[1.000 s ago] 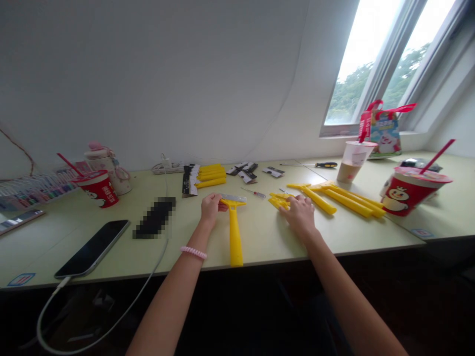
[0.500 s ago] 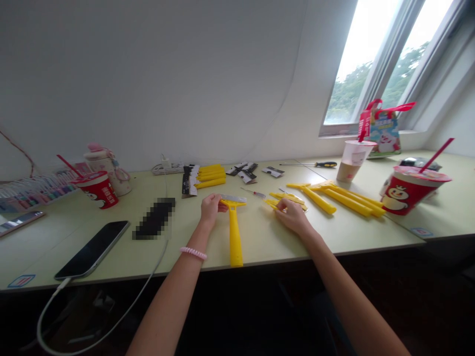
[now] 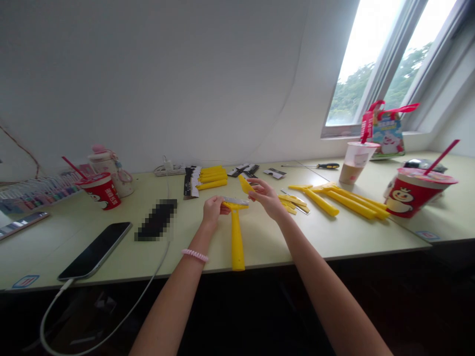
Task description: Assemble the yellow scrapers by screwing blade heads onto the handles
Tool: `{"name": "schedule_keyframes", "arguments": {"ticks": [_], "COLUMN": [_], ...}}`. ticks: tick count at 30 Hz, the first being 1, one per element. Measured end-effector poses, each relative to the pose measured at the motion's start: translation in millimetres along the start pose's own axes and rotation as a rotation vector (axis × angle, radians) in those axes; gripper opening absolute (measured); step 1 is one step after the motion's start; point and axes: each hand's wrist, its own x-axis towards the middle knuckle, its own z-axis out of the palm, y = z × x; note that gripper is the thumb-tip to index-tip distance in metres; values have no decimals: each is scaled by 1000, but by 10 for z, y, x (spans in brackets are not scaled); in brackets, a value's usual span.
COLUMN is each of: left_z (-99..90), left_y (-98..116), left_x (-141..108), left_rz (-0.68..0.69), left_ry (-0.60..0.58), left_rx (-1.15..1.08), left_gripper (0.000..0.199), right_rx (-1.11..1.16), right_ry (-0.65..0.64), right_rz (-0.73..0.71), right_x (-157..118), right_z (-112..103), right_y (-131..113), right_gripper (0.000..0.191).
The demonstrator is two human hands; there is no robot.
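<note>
The person's left hand [image 3: 212, 210] grasps a yellow scraper [image 3: 237, 240] by the left end of its head, fingers closed there, the handle pointing toward the near edge of the tabletop [image 3: 278, 242]. Just beyond that scraper's head and to its right, the right hand [image 3: 265, 196] pinches a small yellow piece [image 3: 246, 185] between thumb and fingers, tilted and apart from the scraper. Right of the scraper lies a loose pile of yellow pieces [image 3: 293, 203] (some metal shows among them), and farther right of it rest more yellow scrapers [image 3: 349, 200], side by side. Beyond the scraper, to its left, is a row of yellow handles [image 3: 212, 177] with black-and-white cards at their left ends. Well left of the scraper lies a phone [image 3: 96, 250]; well to its right stands a red cup [image 3: 417, 193] with a straw.
</note>
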Motion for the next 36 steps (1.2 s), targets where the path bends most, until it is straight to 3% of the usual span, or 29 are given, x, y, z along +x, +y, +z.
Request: {"name": "schedule_keyframes", "arguments": {"ticks": [2,7,15,19,27,36], "left_z": [2,4,15,21,30,34], "left_y": [1,6,26,35,51,53], "left_x": [-2,-8,-20,-30,-52,-52], "left_rz": [5,11,7,0,8,11], "left_ry": [-6,-8,-19,-34,-81,-99], "left_rx": [-1,0,-22,-24,-29,-45], "left_gripper": [10,9,9,9,10,12], "right_rx": [20,38,-141,-25,243,275], "right_ry": [12,60,12,-94,-23,32], "right_rz": [-10,92,179,289,485,444], "right_x": [48,17,-38,-58,-49,-45], "right_z": [84,183,193,214,226,245], "right_y": [83,201,229,226,205,228], "right_gripper": [55,29,17,18,10,1]}}
